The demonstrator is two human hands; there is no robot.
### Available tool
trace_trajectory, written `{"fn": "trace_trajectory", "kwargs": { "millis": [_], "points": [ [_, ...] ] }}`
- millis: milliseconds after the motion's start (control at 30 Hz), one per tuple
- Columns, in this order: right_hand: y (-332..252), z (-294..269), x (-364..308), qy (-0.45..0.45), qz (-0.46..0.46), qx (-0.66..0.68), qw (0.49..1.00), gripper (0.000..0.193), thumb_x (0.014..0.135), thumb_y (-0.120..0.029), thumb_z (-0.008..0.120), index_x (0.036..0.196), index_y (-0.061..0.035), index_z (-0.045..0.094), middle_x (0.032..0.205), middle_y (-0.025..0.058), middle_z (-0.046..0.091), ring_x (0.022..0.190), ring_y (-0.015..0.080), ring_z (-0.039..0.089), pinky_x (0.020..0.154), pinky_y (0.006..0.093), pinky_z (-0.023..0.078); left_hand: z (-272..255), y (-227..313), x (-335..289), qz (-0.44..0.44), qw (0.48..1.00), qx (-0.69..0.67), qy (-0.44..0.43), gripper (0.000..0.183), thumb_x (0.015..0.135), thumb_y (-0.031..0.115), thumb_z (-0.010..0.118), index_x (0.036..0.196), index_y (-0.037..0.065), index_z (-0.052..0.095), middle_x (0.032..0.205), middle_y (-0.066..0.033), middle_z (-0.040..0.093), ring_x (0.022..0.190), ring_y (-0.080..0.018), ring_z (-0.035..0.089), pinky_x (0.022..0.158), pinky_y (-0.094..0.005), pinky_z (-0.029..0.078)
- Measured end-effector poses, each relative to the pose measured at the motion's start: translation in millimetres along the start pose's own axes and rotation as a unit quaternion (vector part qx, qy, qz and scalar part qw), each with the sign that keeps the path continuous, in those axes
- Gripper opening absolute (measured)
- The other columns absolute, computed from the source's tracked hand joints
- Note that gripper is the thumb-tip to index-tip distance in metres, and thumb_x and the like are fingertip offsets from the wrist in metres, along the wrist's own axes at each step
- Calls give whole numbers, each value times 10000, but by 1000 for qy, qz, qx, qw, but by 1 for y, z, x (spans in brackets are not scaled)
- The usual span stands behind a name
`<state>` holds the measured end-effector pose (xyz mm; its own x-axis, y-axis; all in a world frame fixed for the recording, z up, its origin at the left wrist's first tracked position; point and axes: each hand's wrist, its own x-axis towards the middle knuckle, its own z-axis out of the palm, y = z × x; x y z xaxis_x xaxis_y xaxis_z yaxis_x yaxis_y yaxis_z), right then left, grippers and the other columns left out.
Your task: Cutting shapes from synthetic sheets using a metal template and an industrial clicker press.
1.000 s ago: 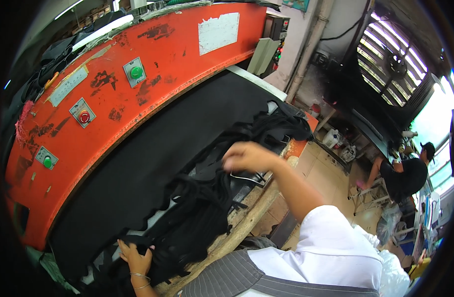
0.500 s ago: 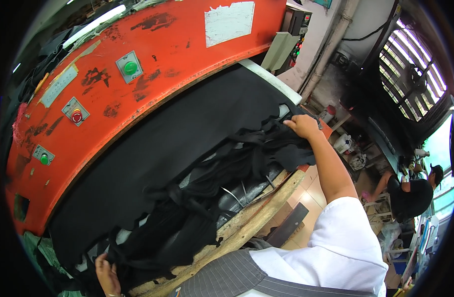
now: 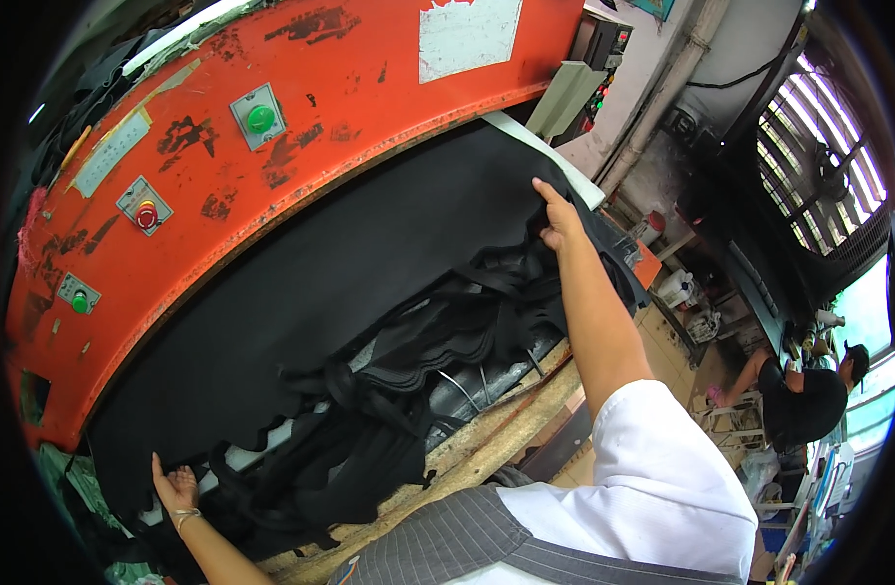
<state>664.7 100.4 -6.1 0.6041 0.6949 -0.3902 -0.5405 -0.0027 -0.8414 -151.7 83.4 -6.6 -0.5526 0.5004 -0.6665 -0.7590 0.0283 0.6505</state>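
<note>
A wide black sheet [image 3: 350,273] lies across the bed under an orange machine beam. Its near edge is ragged and scalloped. At the sheet's right end my right hand [image 3: 562,219] is closed on the edge, with the thumb stretched out and the other fingers partly hidden. My left hand [image 3: 178,489] is by the near left corner, thumb raised and fingers loosely curled, with nothing visible in it. Between my arms a tangled heap of black cut-out strips [image 3: 408,361] lies along the front, over a dark roller.
The orange beam [image 3: 350,78] carries green and red push buttons. A worn wooden rail [image 3: 496,434] runs along the near side. A grey control box [image 3: 564,102] stands at the far right. Another person [image 3: 803,395] sits at a bench on the right.
My right hand has moved away from me and left, shifting the sheet's right end. My left hand has moved left and away from me, off the black strips.
</note>
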Motion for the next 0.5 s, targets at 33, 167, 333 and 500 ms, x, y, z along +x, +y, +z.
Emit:
{"fn": "trace_trajectory", "kwargs": {
  "millis": [33,167,333,500],
  "points": [
    [1,2,-3,-4,-44,67,997,532,775,-264,779,1208,-25,583,1169,149,628,1042,306,615,896,444,496,17,-8,-13,16,993,85,-87,711,797,254,764,1319,-69,406,1259,-149,546,1153,-255,546,989,-361,459],
    [42,35,17,-13,-4,57,998,566,727,-65,781,1207,106,535,1143,203,622,1025,333,621,909,431,493,-24,22,45,125,945,217,-213,496,812,279,752,1187,-8,598,1200,-96,629,1069,-230,613,911,-320,515],
    [26,-7,57,71,-96,-40,992,555,757,-91,766,1164,177,500,1129,272,600,1030,337,619,887,400,508,19,-58,12,136,960,200,-141,450,848,219,739,1162,-65,586,1148,-124,644,995,-217,643,869,-302,538],
    [31,0,6,-206,-60,-122,969,630,809,-345,730,1215,88,520,1268,212,550,1161,307,554,965,404,455,17,-50,-7,145,959,226,-87,439,851,228,740,1135,-73,595,1116,-115,656,930,-200,658,759,-280,534]
  ]
}}
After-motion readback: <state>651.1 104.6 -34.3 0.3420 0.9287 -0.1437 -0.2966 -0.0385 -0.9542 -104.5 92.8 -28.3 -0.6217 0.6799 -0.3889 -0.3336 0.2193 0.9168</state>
